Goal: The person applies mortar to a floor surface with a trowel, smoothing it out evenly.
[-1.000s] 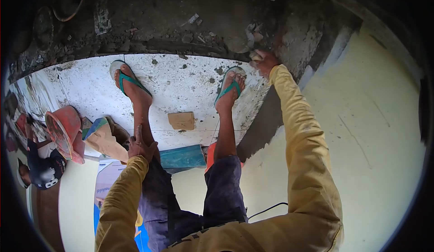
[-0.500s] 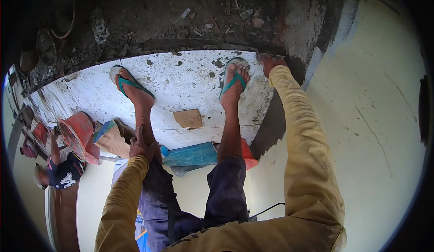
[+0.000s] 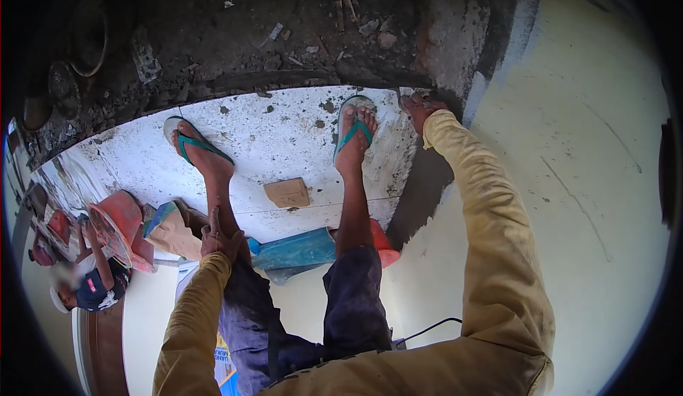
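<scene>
My left hand [image 3: 222, 241] rests on my left leg below the knee, its index finger stretched along the shin and nothing in it. At the right end of the white, dirt-spotted tiled floor [image 3: 284, 133], my right hand [image 3: 421, 109] reaches down to the corner by the wall. Its fingers look spread and touch the tile's edge; no held object shows. Both feet, in flip-flops with green straps [image 3: 351, 138], stand on the white tiles. A flat brown piece of cardboard [image 3: 287, 193] lies between my legs.
Dark rough ground with debris [image 3: 235, 33] lies beyond the tile edge. Behind my legs are a blue-green bag [image 3: 295, 252], a red container [image 3: 383, 245], a paper sack [image 3: 173, 231] and a red bucket [image 3: 119, 225]. A person [image 3: 99, 282] is at left; a pale wall [image 3: 562, 183] rises at right.
The view has shifted slightly, moving the feet and tiles left in the picture. My right hand's fingers show more spread at the tile corner. The person at left has changed posture.
</scene>
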